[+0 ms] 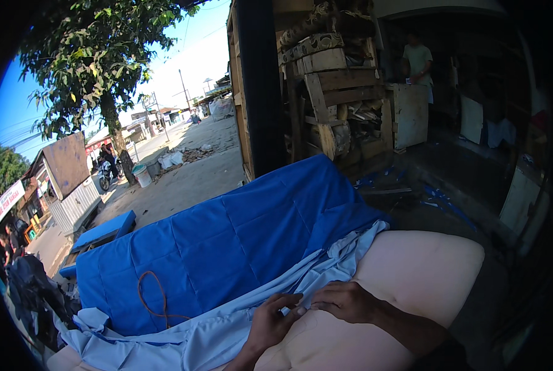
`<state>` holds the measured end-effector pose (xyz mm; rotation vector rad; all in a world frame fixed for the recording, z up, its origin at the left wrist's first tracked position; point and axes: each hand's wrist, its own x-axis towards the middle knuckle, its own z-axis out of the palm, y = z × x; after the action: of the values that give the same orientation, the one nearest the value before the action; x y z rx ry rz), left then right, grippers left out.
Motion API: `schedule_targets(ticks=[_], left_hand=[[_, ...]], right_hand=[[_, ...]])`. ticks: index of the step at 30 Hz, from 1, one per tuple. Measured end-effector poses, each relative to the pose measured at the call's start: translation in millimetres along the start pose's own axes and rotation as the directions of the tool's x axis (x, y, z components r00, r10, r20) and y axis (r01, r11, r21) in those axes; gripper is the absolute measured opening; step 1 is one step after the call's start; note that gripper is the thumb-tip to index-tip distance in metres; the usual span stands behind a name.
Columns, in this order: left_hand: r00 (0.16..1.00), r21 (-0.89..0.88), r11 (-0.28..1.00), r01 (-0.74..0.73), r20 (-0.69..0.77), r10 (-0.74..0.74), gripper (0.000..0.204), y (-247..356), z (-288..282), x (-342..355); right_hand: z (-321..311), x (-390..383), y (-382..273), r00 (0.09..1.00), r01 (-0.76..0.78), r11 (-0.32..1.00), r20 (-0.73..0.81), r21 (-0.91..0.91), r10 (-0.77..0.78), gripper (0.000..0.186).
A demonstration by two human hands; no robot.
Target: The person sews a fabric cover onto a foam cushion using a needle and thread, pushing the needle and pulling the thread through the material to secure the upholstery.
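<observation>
A pale foam pad (421, 263) lies close in front of me. Along it runs a bunched strip of light blue cloth (221, 331), which looks like the underside of the deep blue cover fabric (227, 241) behind. My left hand (273, 320) is bent at the cloth's edge, thumb and forefinger close together. Fingertip to fingertip with it, my right hand (345, 301) has its fingers curled and pressed together over the foam. Whatever sits between the fingertips is too small to make out. A brown cord (153, 294) loops over the blue fabric.
Blue padded panels (106, 229) lie beyond the fabric at left. A dark post (261, 93) rises ahead, beside stacked wooden furniture frames (338, 86). A person (417, 62) stands inside the shaded workshop. Blue scraps (437, 201) litter the floor. Outside are a tree (109, 111) and a motorcycle (106, 177).
</observation>
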<state>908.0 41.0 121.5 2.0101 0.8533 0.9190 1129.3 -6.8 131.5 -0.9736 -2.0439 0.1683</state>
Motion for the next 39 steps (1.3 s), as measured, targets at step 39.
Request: schedule_targets(ticks=[39], left_hand=[[0.924, -0.34, 0.869, 0.359, -0.003, -0.383, 0.023, -9.2, 22.1, -7.8]], right_hand=[[34.7, -4.2, 9.4, 0.831, -0.52, 0.678, 0.125, 0.52, 0.542, 0.028]])
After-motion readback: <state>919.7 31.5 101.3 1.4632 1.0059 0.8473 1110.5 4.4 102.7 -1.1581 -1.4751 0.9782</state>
